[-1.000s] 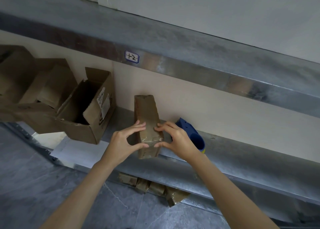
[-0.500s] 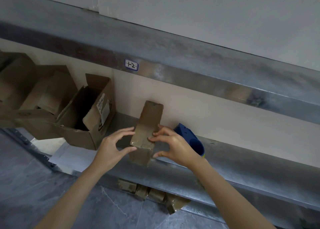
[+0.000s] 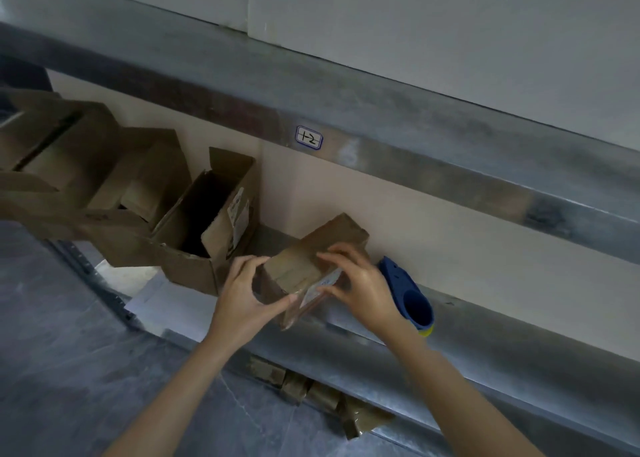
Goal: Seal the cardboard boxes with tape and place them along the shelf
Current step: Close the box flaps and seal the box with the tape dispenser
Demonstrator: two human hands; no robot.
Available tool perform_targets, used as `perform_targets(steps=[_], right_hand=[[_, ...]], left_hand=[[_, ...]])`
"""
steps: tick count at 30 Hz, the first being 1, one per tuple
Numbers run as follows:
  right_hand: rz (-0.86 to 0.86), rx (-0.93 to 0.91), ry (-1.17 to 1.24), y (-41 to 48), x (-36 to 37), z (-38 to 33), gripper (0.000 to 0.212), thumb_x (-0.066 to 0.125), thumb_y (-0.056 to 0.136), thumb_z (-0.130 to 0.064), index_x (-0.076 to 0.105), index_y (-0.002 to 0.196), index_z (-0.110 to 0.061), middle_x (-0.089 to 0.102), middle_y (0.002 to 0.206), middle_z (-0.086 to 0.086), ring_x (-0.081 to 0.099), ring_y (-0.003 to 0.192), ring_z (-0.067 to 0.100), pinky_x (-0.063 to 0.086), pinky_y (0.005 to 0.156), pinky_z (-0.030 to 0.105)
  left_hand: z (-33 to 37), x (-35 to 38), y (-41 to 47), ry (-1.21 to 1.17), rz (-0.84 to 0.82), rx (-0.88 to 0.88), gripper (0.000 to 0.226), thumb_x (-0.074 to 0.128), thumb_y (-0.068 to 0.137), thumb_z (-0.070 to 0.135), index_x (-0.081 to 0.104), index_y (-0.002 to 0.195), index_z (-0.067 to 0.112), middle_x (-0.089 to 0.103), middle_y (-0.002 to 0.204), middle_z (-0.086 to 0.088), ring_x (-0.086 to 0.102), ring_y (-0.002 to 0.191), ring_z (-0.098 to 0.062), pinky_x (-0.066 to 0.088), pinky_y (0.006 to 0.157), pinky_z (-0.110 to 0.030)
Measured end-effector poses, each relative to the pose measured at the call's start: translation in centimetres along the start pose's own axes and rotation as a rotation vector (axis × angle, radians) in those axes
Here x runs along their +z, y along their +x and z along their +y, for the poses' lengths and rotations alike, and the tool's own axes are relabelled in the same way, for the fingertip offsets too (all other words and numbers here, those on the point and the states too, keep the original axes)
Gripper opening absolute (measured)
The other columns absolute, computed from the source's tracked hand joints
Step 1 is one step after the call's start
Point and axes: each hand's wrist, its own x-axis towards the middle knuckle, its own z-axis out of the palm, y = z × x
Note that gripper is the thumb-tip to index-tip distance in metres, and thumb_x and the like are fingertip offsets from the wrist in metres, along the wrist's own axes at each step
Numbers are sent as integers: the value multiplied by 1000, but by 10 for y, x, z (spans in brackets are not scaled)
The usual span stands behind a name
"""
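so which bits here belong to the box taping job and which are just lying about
Job: small brown cardboard box, gripped by left hand and right hand; blue plastic tape dispenser; open brown cardboard box; grey metal shelf.
Lying about: white handwritten label; white paper sheet.

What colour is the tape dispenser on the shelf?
The tape dispenser is blue, with yellow at its near edge; head view.

Shelf beam (image 3: 415, 166) label (image 3: 309, 138) reads "1-2".

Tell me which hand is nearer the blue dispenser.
Right. The right hand, on the box's right side, is just beside the dispenser; the left hand grips the box's left side, farther away.
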Motion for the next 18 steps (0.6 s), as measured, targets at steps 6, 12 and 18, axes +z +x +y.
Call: perform_targets(steps=[6,12,18], right_hand=[[-55,277,-69,1,-24,40,70,73,87,-29,39,147,-32,31,153,-8,31,137,10,34,104,22],[-88,345,154,-5,-31,51,55,75,85,-15,55,135,-25,45,135,-9,45,117,3,45,104,26],[-9,312,187,-22,-36,52,39,76,81,-4,69,115,-21,49,116,-13,50,101,-4,44,88,4]], left_hand=[[-11,-19,6,-73,-90,-59,84,87,72,30,42,141,34,45,135,14,47,122,-1,50,92,-24],[-14,-26,13,-178,-118,-111,65,82,79,19,49,132,37,53,139,14,50,128,-6,52,96,-30],[-12,-15,15,-254,-161,-136,63,74,85,30,43,136,49,48,137,25,42,127,7,46,82,-4]])
